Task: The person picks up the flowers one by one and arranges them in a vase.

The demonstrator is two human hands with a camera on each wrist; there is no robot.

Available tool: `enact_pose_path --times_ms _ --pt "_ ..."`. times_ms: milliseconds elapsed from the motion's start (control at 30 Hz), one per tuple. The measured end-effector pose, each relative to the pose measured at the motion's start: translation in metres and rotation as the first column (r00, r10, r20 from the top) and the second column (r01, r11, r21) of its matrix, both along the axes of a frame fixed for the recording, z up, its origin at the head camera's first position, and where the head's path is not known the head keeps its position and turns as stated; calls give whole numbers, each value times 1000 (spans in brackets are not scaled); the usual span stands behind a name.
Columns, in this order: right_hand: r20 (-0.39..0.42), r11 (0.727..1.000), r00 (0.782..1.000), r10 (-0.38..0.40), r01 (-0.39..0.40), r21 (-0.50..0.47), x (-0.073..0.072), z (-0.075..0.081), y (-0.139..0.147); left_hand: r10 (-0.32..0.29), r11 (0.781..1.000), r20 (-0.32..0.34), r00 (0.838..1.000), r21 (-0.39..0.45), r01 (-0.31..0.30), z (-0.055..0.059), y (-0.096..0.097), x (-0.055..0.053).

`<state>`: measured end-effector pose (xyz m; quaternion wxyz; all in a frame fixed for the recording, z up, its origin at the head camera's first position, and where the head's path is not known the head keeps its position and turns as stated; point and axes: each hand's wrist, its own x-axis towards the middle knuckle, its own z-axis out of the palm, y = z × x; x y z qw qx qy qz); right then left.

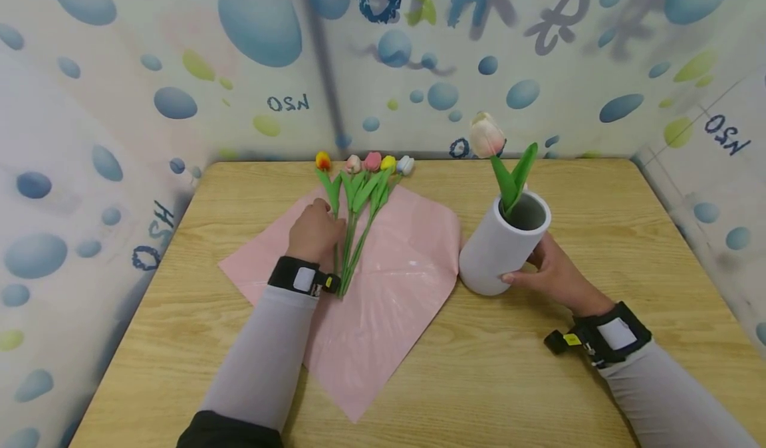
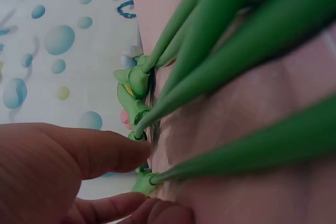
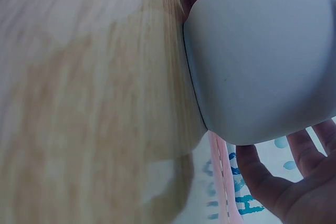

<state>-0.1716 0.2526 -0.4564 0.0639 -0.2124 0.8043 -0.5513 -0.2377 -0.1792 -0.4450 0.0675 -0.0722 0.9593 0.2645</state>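
Observation:
My left hand (image 1: 314, 232) is at the stem of an orange-red tulip (image 1: 323, 162), leftmost of several artificial tulips. In the left wrist view its thumb (image 2: 113, 153) and fingers (image 2: 118, 208) lie on either side of a green stem (image 2: 205, 166), with a gap showing between them. Beside it lie the stems of the pink, yellow and bluish-white tulips (image 1: 362, 199). With thumb and fingers, my right hand (image 1: 559, 272) grips the lower side of a white cylindrical vase (image 1: 493, 248). One pale pink tulip (image 1: 487, 135) stands inside it, leaves above the rim.
A sheet of pink wrapping paper (image 1: 407, 288) lies under the loose tulips, reaching nearly to the vase's base. The wooden table (image 1: 628, 235) ends at a wall (image 1: 335, 109) printed with blue bubbles. Tulip heads lie along the table's far edge.

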Motion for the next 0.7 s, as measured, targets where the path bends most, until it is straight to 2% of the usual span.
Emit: enact_pose_path --times_ms 200,700 --pt "6 1000 1000 1 -1 1 0 1 0 -24 1000 47 999 10 23 -1 -2 -1" --pt "6 1000 1000 -3 3 0 1 2 0 -15 997 66 998 74 10 -5 -8 -5"
